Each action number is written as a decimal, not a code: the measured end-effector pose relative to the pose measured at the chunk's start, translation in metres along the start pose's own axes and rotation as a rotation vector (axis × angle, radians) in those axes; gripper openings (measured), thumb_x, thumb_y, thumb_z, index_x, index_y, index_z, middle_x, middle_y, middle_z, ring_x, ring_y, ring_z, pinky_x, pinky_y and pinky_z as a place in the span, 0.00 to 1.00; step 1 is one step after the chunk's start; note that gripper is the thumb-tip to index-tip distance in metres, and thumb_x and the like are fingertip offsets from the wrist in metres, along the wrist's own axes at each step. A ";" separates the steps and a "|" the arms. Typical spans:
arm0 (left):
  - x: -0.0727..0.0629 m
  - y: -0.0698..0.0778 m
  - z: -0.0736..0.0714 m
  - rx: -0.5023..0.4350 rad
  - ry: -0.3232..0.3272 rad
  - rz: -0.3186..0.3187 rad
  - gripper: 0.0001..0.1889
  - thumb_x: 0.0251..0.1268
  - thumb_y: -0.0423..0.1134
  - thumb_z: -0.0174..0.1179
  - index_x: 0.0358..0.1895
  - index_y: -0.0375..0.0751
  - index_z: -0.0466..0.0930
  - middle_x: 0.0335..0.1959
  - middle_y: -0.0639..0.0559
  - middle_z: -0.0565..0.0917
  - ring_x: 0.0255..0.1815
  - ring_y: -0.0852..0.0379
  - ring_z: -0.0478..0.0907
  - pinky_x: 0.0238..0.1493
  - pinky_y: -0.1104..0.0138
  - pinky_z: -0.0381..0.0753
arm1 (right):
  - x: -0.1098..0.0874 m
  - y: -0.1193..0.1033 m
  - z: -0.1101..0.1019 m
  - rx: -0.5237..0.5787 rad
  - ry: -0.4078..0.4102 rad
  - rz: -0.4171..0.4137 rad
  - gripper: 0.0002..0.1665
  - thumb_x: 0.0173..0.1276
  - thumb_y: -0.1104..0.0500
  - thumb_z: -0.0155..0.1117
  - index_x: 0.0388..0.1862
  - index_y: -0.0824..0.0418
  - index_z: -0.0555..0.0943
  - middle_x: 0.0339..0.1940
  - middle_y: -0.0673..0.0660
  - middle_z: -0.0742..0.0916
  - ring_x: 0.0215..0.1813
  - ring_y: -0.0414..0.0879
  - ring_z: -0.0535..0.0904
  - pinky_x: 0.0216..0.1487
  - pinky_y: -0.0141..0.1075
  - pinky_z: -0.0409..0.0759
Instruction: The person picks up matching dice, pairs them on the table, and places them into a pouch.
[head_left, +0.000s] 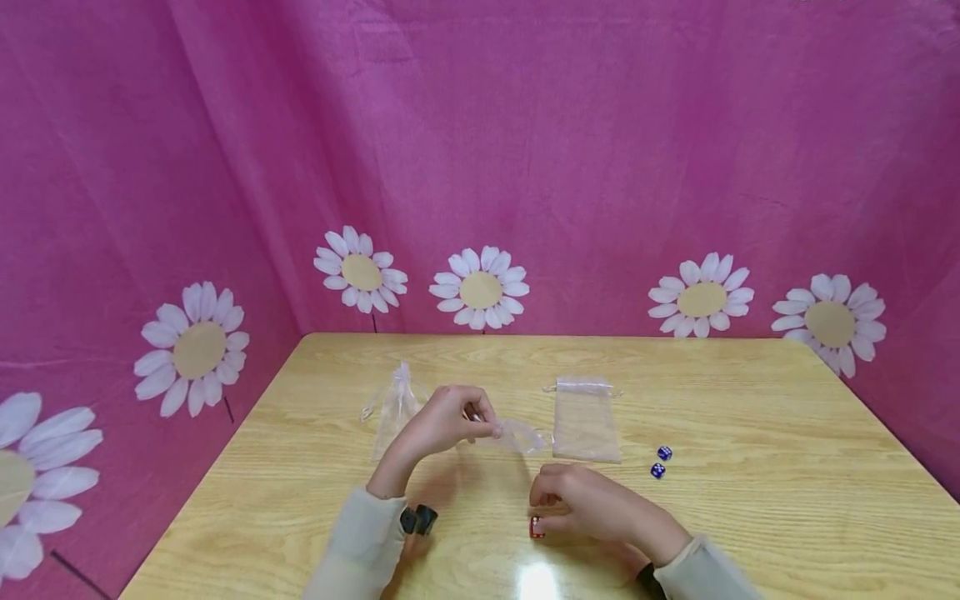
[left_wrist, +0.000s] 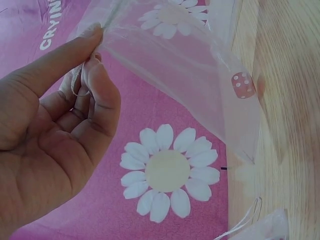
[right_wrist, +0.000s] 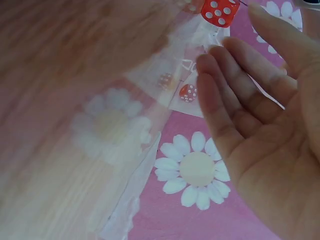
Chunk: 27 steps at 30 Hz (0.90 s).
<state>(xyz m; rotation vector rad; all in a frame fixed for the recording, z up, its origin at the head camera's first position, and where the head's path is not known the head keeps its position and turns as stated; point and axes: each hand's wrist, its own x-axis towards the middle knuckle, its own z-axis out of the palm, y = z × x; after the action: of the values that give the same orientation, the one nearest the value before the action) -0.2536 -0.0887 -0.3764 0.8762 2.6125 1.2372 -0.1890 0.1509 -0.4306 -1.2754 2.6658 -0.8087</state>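
My left hand [head_left: 453, 417] pinches the gathered top of a sheer drawstring pouch [head_left: 517, 435] and holds it above the table. Through the pouch's fabric shows a red die [left_wrist: 243, 85] with white dots, near its lower end. On the right, my right hand [head_left: 585, 504] is low over the table, with the thumb beside another red die [head_left: 536, 527]. In the right wrist view this second die [right_wrist: 220, 12] lies just past the thumb tip, and a gap shows between thumb and fingers.
A second sheer pouch [head_left: 587, 425] lies flat behind the right hand, and a third [head_left: 396, 412] lies behind the left wrist. Two blue dice [head_left: 661, 462] sit on the wooden table [head_left: 750, 500] to the right. A pink flowered cloth [head_left: 562, 167] hangs around the table.
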 end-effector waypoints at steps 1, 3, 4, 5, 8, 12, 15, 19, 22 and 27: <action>0.000 0.000 0.000 -0.001 -0.002 0.001 0.06 0.59 0.36 0.69 0.29 0.41 0.82 0.26 0.49 0.84 0.23 0.60 0.77 0.30 0.54 0.84 | 0.000 -0.001 0.000 -0.015 -0.018 0.002 0.05 0.64 0.53 0.70 0.35 0.52 0.84 0.34 0.43 0.84 0.37 0.30 0.75 0.40 0.25 0.77; 0.001 0.002 0.000 -0.003 -0.007 0.003 0.06 0.59 0.36 0.69 0.29 0.41 0.82 0.26 0.50 0.84 0.23 0.58 0.77 0.30 0.55 0.84 | 0.000 -0.003 0.000 -0.055 -0.040 -0.003 0.05 0.63 0.52 0.70 0.34 0.50 0.83 0.33 0.42 0.83 0.35 0.29 0.74 0.39 0.24 0.75; 0.001 0.002 -0.001 -0.002 -0.007 0.005 0.06 0.59 0.36 0.69 0.29 0.41 0.82 0.26 0.50 0.84 0.23 0.58 0.77 0.29 0.57 0.83 | 0.000 -0.003 0.000 -0.068 -0.051 -0.007 0.05 0.62 0.52 0.71 0.34 0.50 0.83 0.33 0.41 0.83 0.35 0.28 0.73 0.39 0.23 0.75; 0.001 0.003 -0.001 -0.001 -0.008 0.006 0.06 0.59 0.37 0.69 0.29 0.41 0.82 0.26 0.50 0.84 0.23 0.58 0.77 0.28 0.59 0.83 | 0.000 -0.004 0.000 -0.081 -0.059 -0.010 0.05 0.62 0.52 0.71 0.34 0.49 0.83 0.33 0.40 0.82 0.35 0.28 0.72 0.38 0.23 0.74; 0.002 0.003 -0.001 0.006 -0.008 0.009 0.06 0.59 0.36 0.69 0.28 0.41 0.82 0.25 0.50 0.84 0.23 0.60 0.76 0.26 0.65 0.81 | 0.000 -0.003 0.000 -0.095 -0.070 -0.021 0.04 0.63 0.52 0.70 0.33 0.48 0.83 0.32 0.39 0.81 0.34 0.28 0.71 0.38 0.22 0.73; 0.002 0.003 -0.001 0.000 -0.008 0.016 0.06 0.59 0.36 0.69 0.29 0.41 0.82 0.26 0.50 0.84 0.23 0.62 0.76 0.28 0.60 0.83 | -0.001 0.004 -0.003 0.055 -0.046 -0.001 0.03 0.65 0.52 0.68 0.35 0.49 0.84 0.34 0.40 0.83 0.37 0.29 0.76 0.40 0.25 0.78; 0.002 0.002 0.000 -0.004 -0.006 0.020 0.06 0.59 0.36 0.69 0.29 0.41 0.82 0.26 0.50 0.84 0.23 0.62 0.76 0.30 0.54 0.83 | -0.004 0.015 -0.011 0.198 0.021 0.039 0.04 0.67 0.51 0.67 0.37 0.48 0.84 0.36 0.42 0.85 0.40 0.31 0.79 0.43 0.30 0.81; 0.002 0.001 0.000 -0.006 -0.010 0.013 0.06 0.59 0.37 0.69 0.29 0.41 0.83 0.26 0.50 0.84 0.23 0.62 0.76 0.28 0.59 0.83 | -0.012 0.027 -0.027 0.294 0.149 0.066 0.06 0.67 0.51 0.66 0.41 0.48 0.84 0.38 0.45 0.87 0.41 0.33 0.80 0.43 0.33 0.81; 0.001 0.001 0.000 -0.012 -0.016 0.010 0.06 0.59 0.38 0.69 0.30 0.41 0.83 0.26 0.50 0.84 0.23 0.62 0.76 0.27 0.64 0.82 | -0.016 0.030 -0.036 0.317 0.246 0.052 0.07 0.65 0.54 0.68 0.42 0.49 0.84 0.38 0.47 0.88 0.40 0.34 0.81 0.41 0.33 0.80; 0.000 0.001 -0.001 -0.017 -0.016 0.006 0.05 0.59 0.37 0.68 0.30 0.41 0.83 0.26 0.50 0.84 0.23 0.62 0.75 0.29 0.58 0.83 | -0.011 0.024 -0.036 0.295 0.344 -0.006 0.08 0.65 0.59 0.68 0.42 0.49 0.83 0.38 0.47 0.87 0.39 0.36 0.81 0.42 0.33 0.81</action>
<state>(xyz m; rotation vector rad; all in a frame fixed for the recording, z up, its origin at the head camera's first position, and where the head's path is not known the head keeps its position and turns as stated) -0.2531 -0.0888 -0.3750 0.8879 2.5853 1.2471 -0.2088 0.1863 -0.4134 -1.1593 2.6423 -1.4782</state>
